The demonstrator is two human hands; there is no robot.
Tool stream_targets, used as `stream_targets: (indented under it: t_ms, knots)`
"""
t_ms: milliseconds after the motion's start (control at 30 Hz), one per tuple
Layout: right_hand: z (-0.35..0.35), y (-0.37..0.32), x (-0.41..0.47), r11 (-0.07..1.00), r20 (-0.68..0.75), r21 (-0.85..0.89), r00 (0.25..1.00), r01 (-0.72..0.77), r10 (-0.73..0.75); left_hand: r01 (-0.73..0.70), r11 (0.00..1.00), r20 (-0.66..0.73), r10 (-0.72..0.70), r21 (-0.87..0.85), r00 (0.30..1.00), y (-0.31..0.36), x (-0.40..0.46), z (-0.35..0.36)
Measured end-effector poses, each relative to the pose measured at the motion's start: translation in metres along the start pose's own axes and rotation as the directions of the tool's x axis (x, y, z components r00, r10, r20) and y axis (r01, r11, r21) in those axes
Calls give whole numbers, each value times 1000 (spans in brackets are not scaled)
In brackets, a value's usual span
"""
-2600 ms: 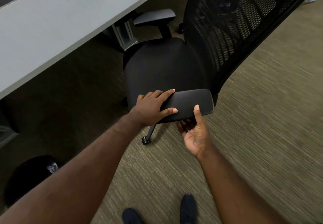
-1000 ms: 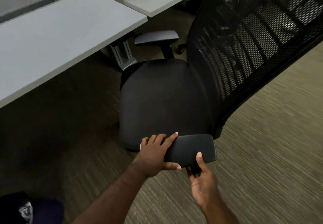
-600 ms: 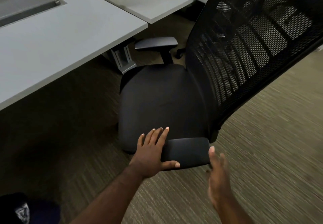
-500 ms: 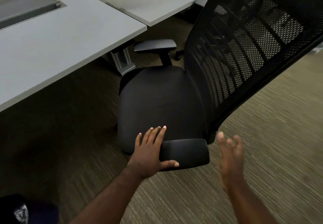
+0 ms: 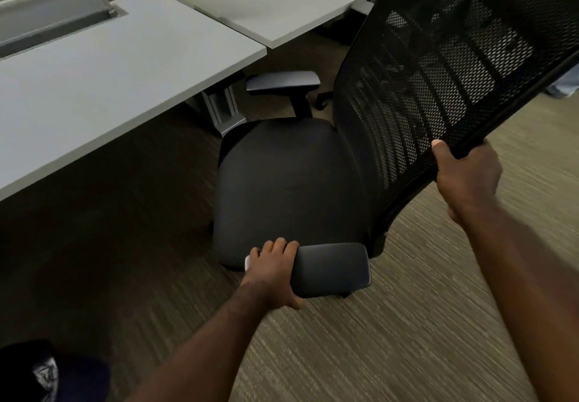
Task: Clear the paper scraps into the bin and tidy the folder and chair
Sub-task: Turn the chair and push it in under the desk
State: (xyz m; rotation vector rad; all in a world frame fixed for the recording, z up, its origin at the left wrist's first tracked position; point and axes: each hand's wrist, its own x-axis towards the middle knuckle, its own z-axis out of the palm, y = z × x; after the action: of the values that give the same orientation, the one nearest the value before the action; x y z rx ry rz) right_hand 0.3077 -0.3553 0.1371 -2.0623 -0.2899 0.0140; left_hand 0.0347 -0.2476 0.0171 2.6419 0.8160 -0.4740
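Black mesh and padded fabric, the swivel office chair (image 5: 291,182) stands on the carpet (image 5: 407,339) just off the grey desk's (image 5: 94,72) near corner. Left hand (image 5: 272,271) wraps the near armrest (image 5: 332,268); right hand (image 5: 466,173) clamps the backrest's rim (image 5: 501,119). Bulky but probably free-rolling; those rigid edges look like sound holds, the mesh would give.

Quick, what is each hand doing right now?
Left hand: closed on the near armrest.
Right hand: closed on the edge of the chair back.
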Motion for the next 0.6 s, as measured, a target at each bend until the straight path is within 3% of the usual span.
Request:
stream_targets:
  t_ms: [267, 600]
  knots:
    - [-9, 2, -29, 999, 35, -17, 999, 40, -39, 20, 1000, -6, -20, 14, 1000, -21, -16, 6]
    - [-18, 3, -52, 1000, 58, 15, 998, 20, -21, -85, 996, 27, 85, 10, 996, -40, -27, 5]
